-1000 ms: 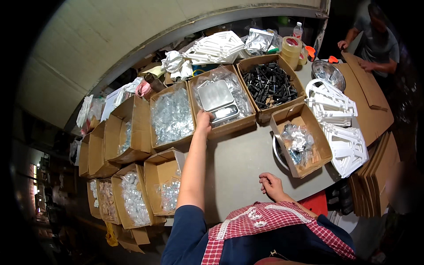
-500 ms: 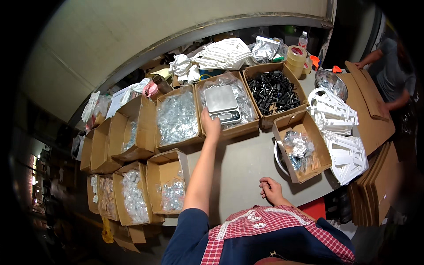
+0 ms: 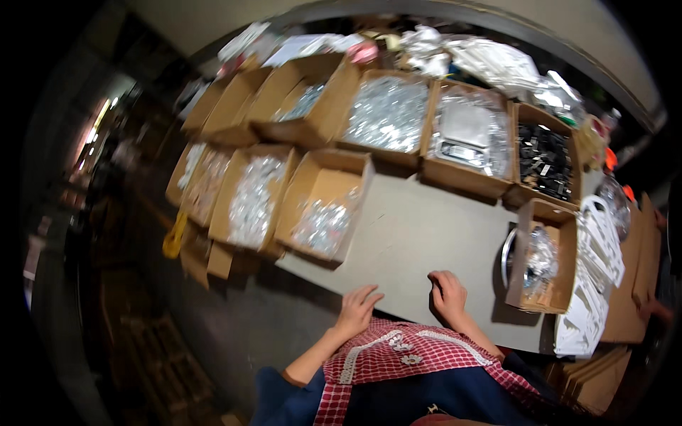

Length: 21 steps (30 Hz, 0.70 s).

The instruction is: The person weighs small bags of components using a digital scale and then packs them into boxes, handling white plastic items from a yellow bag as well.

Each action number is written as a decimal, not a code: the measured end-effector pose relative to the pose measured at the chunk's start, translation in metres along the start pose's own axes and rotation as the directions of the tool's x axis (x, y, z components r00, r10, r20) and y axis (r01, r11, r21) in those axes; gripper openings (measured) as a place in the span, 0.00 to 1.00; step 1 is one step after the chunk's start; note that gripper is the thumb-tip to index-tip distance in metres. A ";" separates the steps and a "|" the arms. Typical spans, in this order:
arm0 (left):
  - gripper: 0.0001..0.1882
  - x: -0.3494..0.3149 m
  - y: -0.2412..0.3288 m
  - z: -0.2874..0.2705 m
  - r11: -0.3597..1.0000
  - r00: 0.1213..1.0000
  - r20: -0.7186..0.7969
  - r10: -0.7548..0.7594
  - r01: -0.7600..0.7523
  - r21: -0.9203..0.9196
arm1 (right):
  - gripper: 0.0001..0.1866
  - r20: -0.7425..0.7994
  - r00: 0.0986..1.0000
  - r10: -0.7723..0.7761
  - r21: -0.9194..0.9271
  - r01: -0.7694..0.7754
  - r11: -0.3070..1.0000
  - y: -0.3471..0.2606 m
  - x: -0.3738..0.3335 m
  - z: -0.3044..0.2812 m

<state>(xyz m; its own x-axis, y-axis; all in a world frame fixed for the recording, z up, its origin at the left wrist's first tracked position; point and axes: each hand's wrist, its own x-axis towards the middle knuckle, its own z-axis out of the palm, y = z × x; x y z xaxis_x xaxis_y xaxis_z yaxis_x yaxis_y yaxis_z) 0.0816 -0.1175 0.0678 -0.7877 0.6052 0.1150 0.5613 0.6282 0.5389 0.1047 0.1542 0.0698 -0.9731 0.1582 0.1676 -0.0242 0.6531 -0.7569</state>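
My left hand (image 3: 355, 311) is just off the table's near edge, by the front of my red checked apron (image 3: 405, 349). Its fingers are stretched and slightly apart, with nothing in them. Over the near edge of the grey table (image 3: 408, 234) rests my right hand (image 3: 448, 295), loosely bent, its thumb apart from the fingers and nothing seen in it. The digital scale (image 3: 465, 126) lies on clear plastic bags in a far cardboard box (image 3: 462, 179). Nearest my left hand is a box (image 3: 334, 157) of small clear bags (image 3: 323, 226).
More cardboard boxes hold clear packets (image 3: 387, 110), black parts (image 3: 545, 160) and white pieces (image 3: 256, 199). To the right, a small box (image 3: 561, 298) stands beside white plastic frames (image 3: 582, 312). Flat cardboard (image 3: 625, 298) lies beyond them. A person's hand (image 3: 657, 309) shows at the far right.
My left hand has let go of the scale and come back to the table's near edge. The scale stays in the box. The view has turned left, blurring somewhat.
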 end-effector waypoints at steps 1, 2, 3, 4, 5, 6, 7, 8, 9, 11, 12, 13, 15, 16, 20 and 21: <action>0.24 -0.015 -0.002 -0.012 0.993 0.996 0.006 -0.085 0.084 0.086 | 0.13 0.061 0.992 -0.109 -0.061 0.113 0.992 -0.008 0.010 0.009; 0.25 -0.030 -0.003 -0.019 0.976 0.983 -0.044 -0.180 0.184 0.112 | 0.16 0.121 0.970 -0.209 -0.108 0.223 0.969 -0.017 0.020 0.020; 0.26 -0.043 -0.003 -0.025 0.952 0.959 -0.100 -0.264 0.276 0.131 | 0.19 0.176 0.935 -0.309 -0.154 0.336 0.929 -0.026 0.030 0.031; 0.28 -0.057 0.000 -0.031 0.919 0.920 -0.135 -0.368 0.382 0.098 | 0.27 0.208 0.931 -0.301 -0.240 0.347 0.907 -0.030 0.035 0.051; 0.28 -0.082 -0.010 -0.020 0.880 0.859 -0.225 -0.460 0.475 0.015 | 0.35 0.224 0.928 -0.297 -0.334 0.360 0.871 -0.035 0.044 0.071; 0.29 -0.106 -0.019 -0.010 0.797 0.765 -0.263 -0.588 0.603 -0.032 | 0.38 0.224 0.943 -0.244 -0.389 0.317 0.865 -0.042 0.056 0.087; 0.30 -0.126 -0.027 -0.001 0.704 0.657 -0.291 -0.695 0.705 -0.090 | 0.41 0.214 0.959 -0.188 -0.453 0.268 0.850 -0.049 0.071 0.098; 0.31 -0.145 -0.035 0.005 0.618 0.572 -0.262 -0.777 0.772 -0.146 | 0.44 0.199 0.970 -0.138 -0.511 0.223 0.830 -0.058 0.085 0.112; 0.32 -0.164 -0.045 0.010 0.526 0.485 -0.223 -0.846 0.827 -0.200 | 0.43 0.145 0.981 -0.125 -0.548 0.185 0.816 -0.062 0.104 0.128; 0.33 -0.197 -0.071 0.012 0.366 0.359 -0.089 -0.929 0.861 -0.353 | 0.42 0.053 0.993 -0.109 -0.608 0.119 0.785 -0.054 0.139 0.169; 0.34 -0.210 -0.083 0.009 0.315 0.344 -0.017 -0.939 0.838 -0.446 | 0.40 0.066 0.992 -0.107 -0.617 0.125 0.777 -0.049 0.148 0.176; 0.35 -0.221 -0.097 0.004 0.260 0.336 0.049 -0.941 0.806 -0.532 | 0.38 0.078 0.991 -0.110 -0.623 0.135 0.770 -0.042 0.162 0.181; 0.37 -0.256 -0.120 -0.004 0.185 0.267 0.040 -0.963 0.763 -0.619 | 0.35 0.202 0.979 0.000 -0.583 0.120 0.803 -0.068 0.162 0.180; 0.37 -0.283 -0.143 0.010 0.192 0.163 -0.101 -0.981 0.824 -0.533 | 0.34 0.220 0.975 -0.023 -0.526 0.139 0.839 -0.073 0.163 0.183; 0.39 -0.318 -0.188 -0.033 0.363 0.206 -0.311 -0.928 0.684 -0.632 | 0.26 -0.041 0.983 -0.177 -0.413 0.145 0.899 -0.046 0.138 0.167; 0.38 -0.332 -0.203 -0.039 0.375 0.183 -0.355 -0.917 0.702 -0.606 | 0.27 -0.117 0.974 -0.195 -0.531 0.104 0.841 -0.016 0.128 0.173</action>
<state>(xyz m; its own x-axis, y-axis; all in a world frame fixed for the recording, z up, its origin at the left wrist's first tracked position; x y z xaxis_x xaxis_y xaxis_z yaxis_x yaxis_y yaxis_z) 0.2194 -0.4655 -0.0470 -0.7491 -0.6385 -0.1764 -0.4960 0.3641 0.7883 -0.0589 0.0361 -0.0056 -0.9162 0.1135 0.3843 -0.0004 0.9588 -0.2840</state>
